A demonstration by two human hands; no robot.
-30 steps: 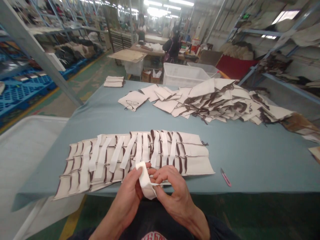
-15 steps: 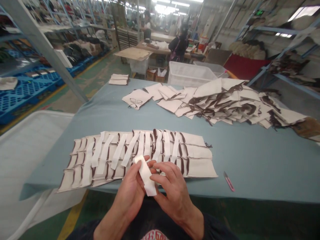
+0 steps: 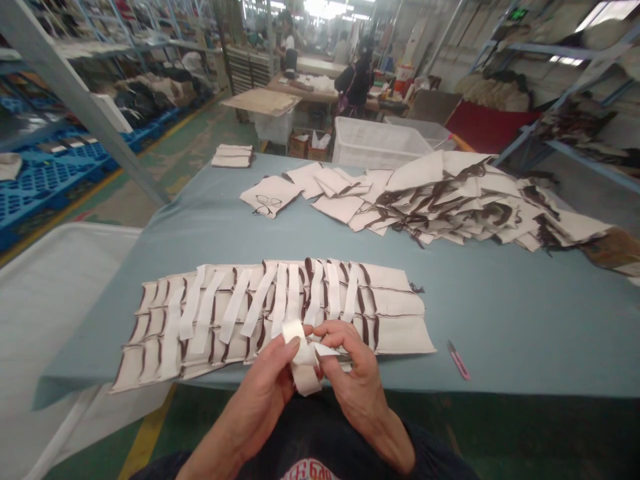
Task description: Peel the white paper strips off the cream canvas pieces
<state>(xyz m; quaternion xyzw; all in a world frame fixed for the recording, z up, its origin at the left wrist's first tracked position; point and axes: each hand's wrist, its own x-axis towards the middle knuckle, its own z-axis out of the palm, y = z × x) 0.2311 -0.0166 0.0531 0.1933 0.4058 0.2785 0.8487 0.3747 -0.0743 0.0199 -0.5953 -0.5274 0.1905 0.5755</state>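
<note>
Close to my body at the table's front edge, my left hand (image 3: 270, 377) grips a small bundle of white strips (image 3: 306, 379), thumb on top. A white strip (image 3: 325, 349) bends away from the bundle, its end pinched between the thumb and fingers of my right hand (image 3: 355, 370). Just beyond both hands lies a row of overlapping cream fabric pieces (image 3: 400, 303) with dark brown edges. Several loose white strips (image 3: 235, 307) rest across that row, spaced apart and slightly slanted. My fingers partly cover the near edge of the row.
Pink-handled thread snips (image 3: 459, 362) lie to the right on the blue-green tablecloth (image 3: 500, 300). A heap of cream pieces (image 3: 450, 207) fills the far right, with eyeglasses (image 3: 267, 202) on one piece. A folded stack (image 3: 233, 156) sits far left. Beyond are a plastic bin (image 3: 380, 140) and a person (image 3: 354, 80).
My right thumb and fingers now pinch a strip end and pull it rightward, bending it away from the bundle. The bundle in my left hand has shifted slightly right.
</note>
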